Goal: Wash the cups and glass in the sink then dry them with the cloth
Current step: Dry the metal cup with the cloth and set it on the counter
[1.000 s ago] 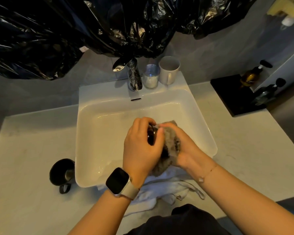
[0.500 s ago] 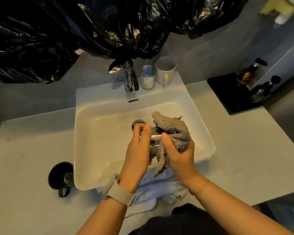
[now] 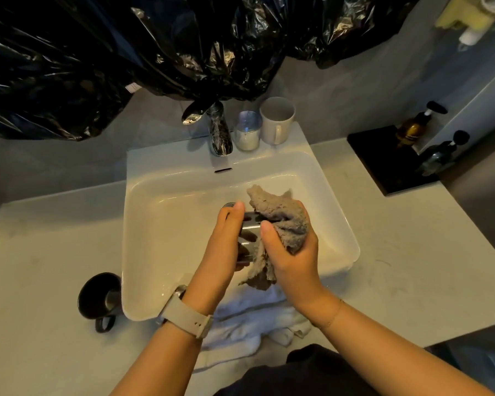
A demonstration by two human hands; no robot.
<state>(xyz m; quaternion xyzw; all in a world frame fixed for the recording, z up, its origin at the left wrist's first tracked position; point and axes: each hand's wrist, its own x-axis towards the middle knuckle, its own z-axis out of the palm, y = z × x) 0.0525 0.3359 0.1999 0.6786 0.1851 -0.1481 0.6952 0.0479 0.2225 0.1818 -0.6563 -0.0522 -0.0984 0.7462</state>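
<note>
Left hand (image 3: 225, 247) holds glass (image 3: 248, 238) (lengthwise, away from viewer) against cloth (image 3: 280, 221)

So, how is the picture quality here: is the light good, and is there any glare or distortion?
Head view: dim, warm yellowish light; bright glare spots on the black plastic sheeting and the chrome tap; wide-angle bending curves the counter edges; the glass between the left hand and the cloth in the right hand shows only dark reflections.
</note>
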